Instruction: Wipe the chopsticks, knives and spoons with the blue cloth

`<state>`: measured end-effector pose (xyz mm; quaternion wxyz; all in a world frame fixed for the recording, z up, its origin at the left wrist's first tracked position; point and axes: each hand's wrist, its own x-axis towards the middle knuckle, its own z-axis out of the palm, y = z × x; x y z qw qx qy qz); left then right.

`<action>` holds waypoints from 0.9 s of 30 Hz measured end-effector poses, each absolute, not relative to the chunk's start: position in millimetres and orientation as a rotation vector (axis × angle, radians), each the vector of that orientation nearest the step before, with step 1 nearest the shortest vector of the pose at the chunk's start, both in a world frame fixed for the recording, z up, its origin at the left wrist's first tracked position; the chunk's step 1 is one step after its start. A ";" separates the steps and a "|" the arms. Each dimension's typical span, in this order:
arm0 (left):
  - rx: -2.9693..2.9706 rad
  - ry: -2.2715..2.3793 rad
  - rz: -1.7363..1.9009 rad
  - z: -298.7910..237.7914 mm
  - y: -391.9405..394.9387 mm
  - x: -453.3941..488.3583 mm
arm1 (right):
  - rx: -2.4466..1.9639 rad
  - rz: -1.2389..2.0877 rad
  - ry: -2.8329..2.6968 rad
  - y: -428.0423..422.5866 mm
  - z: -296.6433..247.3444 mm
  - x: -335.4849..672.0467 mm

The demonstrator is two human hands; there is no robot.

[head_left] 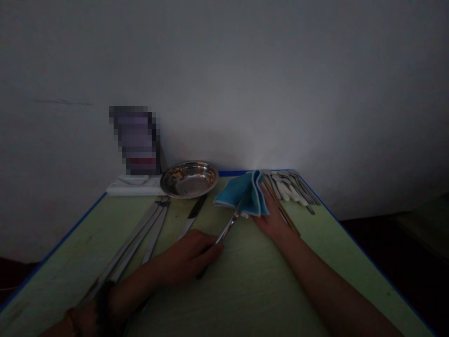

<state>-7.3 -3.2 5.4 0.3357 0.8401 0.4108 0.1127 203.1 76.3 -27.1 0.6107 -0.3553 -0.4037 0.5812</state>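
Note:
My left hand is closed around the handle of a shiny metal utensil, held at a slant above the table. Its far end goes into a folded blue cloth with a pale edge, so I cannot see what kind of utensil it is. My right hand grips the cloth from the right side, around that hidden end; most of its fingers are behind the fabric. Just beyond the right hand lie brown chopsticks.
Left of my left hand, several long metal utensils lie lengthwise. A steel bowl stands at the back, beside a white flat object and a blurred-out upright item. Several pieces of cutlery lie back right. A wall rises behind the green table.

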 end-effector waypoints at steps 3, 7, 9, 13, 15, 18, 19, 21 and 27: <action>2.221 1.045 0.292 5.5 -3.1 -7.2 | -0.839 1.437 -0.806 81.1 -25.9 196.2; 2.223 1.038 0.287 6.8 -3.5 -6.6 | -0.838 1.541 -0.594 83.7 -24.2 190.6; 2.218 1.052 0.296 7.3 -3.6 -6.4 | -0.834 1.550 -0.581 82.5 -22.9 190.9; 2.223 1.050 0.290 6.6 -3.3 -6.5 | -0.784 1.578 -0.621 80.5 -21.0 191.4; 2.239 1.059 0.286 5.9 -3.4 -6.5 | -0.763 1.591 -0.645 80.7 -20.9 190.6; 2.275 1.080 0.281 5.4 -4.0 -6.3 | -0.764 1.587 -0.646 81.3 -21.1 189.1; 2.288 1.081 0.275 5.3 -4.3 -6.1 | -0.767 1.579 -0.637 81.3 -21.0 188.6; 2.311 1.076 0.259 5.1 -4.6 -5.8 | -0.768 1.556 -0.627 80.5 -20.5 187.6; 2.274 1.008 0.222 6.1 -3.1 -5.7 | -0.798 1.468 -0.565 80.1 -20.0 184.3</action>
